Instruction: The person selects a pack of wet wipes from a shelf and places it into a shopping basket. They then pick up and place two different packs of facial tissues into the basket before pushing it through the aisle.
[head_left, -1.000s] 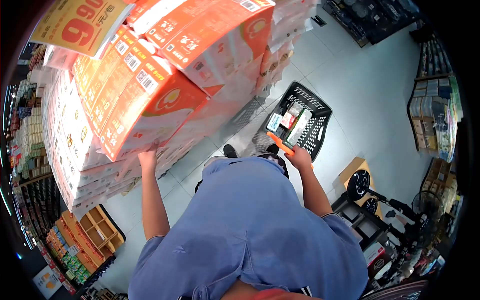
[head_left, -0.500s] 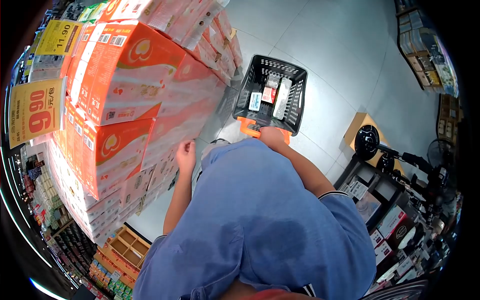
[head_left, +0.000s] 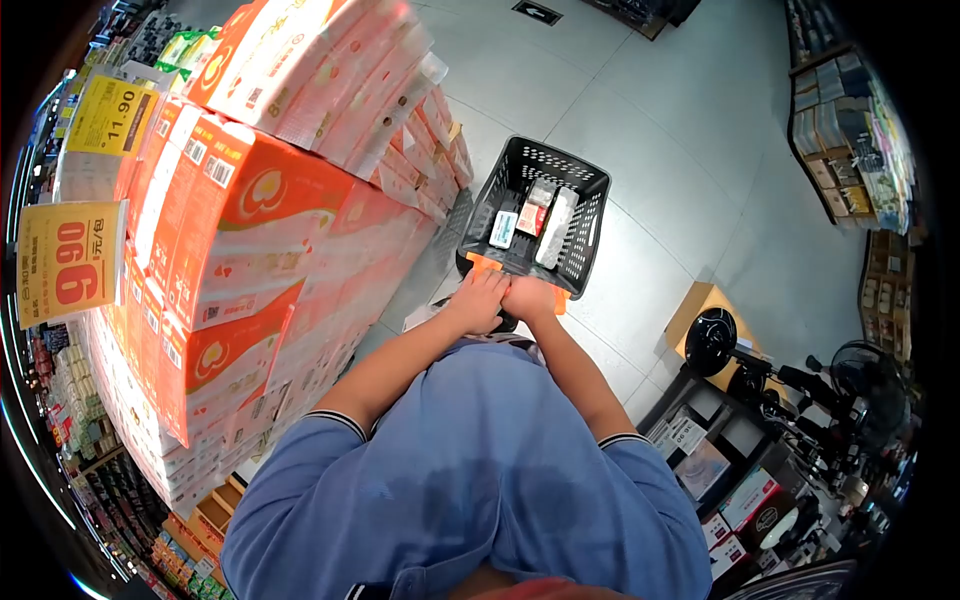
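A black shopping basket [head_left: 592, 240] with an orange handle [head_left: 561, 299] stands in front of me at floor level. My right hand [head_left: 530, 297] is wrapped round the handle. Close against it, my left hand [head_left: 480, 302] lies over the handle's left part with fingers bent; its fingertips are partly hidden. In the basket are a white-and-blue pack [head_left: 503, 229], a red-and-white box [head_left: 531, 218], a long whitish package [head_left: 557, 228] and a small clear-looking pack [head_left: 542, 192].
A tall stack of orange-and-white tissue packs [head_left: 270, 220] rises at left, with yellow price signs [head_left: 75, 262] on its side. At right are a cardboard box [head_left: 692, 312], black fans [head_left: 711, 340] and a dark shelf [head_left: 690, 400]. Grey tiled floor [head_left: 660, 130] lies ahead.
My left hand has come from beside the tissue stack to the basket handle, next to my right hand. The view has shifted; the right hand still holds the handle.
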